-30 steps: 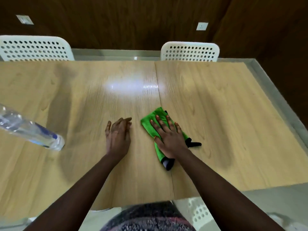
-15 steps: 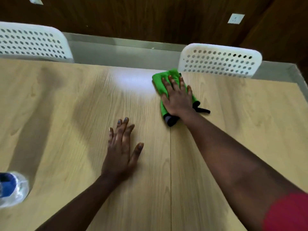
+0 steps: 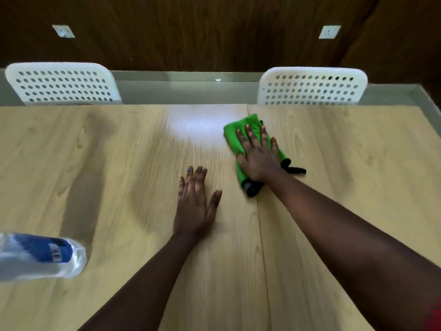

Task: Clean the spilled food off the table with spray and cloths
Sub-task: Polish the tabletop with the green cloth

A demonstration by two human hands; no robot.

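Note:
A folded green cloth (image 3: 235,131) with a black edge lies on the light wooden table (image 3: 346,163), near its far edge. My right hand (image 3: 259,154) presses flat on the cloth with straight, spread fingers. My left hand (image 3: 194,203) rests flat on the bare tabletop, to the left of the cloth and nearer to me. A clear bottle with a blue label (image 3: 40,255) lies at the table's left side, partly cut off by the frame. No spilled food shows on the wood.
Two white perforated chairs stand behind the table, one at far left (image 3: 62,86) and one at far right (image 3: 312,87). A dark wooden wall (image 3: 202,32) with two sockets rises beyond them. A seam runs down the tabletop between my hands.
My right hand pushed the green cloth away from me towards the far edge, then drew it back slightly. My left hand stayed flat on the table. The view shifted forward.

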